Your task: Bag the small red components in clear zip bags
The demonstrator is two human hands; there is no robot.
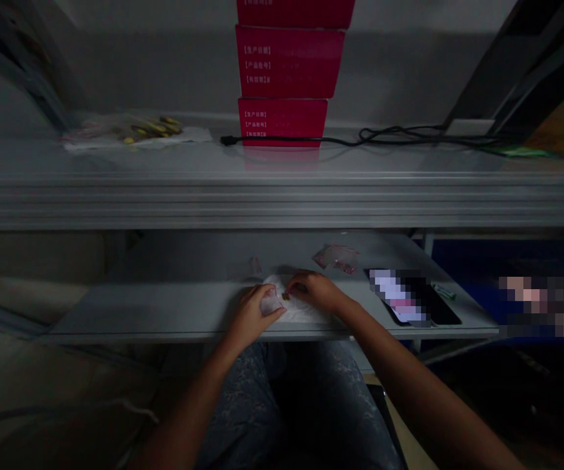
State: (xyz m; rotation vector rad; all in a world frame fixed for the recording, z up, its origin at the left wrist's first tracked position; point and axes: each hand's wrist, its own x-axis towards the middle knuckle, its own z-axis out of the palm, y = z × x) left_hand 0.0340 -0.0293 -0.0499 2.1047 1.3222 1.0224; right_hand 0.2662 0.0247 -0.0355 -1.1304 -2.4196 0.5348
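My left hand [251,314] is closed on a small clear plastic bag [271,303] with reddish edges, thumb and fingers gripping its sides. Just right of the bag's mouth, my right hand [315,290] has its fingers pinched together. What lies between those fingertips is too small and dark to make out. A tiny gold-brown piece [286,296] shows between the two hands, close to the right fingertips. Beneath both hands a crumpled white sheet [306,313] rests on the lower shelf [164,300].
Beyond my hands lies a clear bag of small reddish bits [338,258]. A lit phone [397,297] and a dark flat object [443,307] are on the right. The upper shelf [140,196] holds red boxes [286,65], a black cable [341,140] and bagged yellow-brown pieces [157,127].
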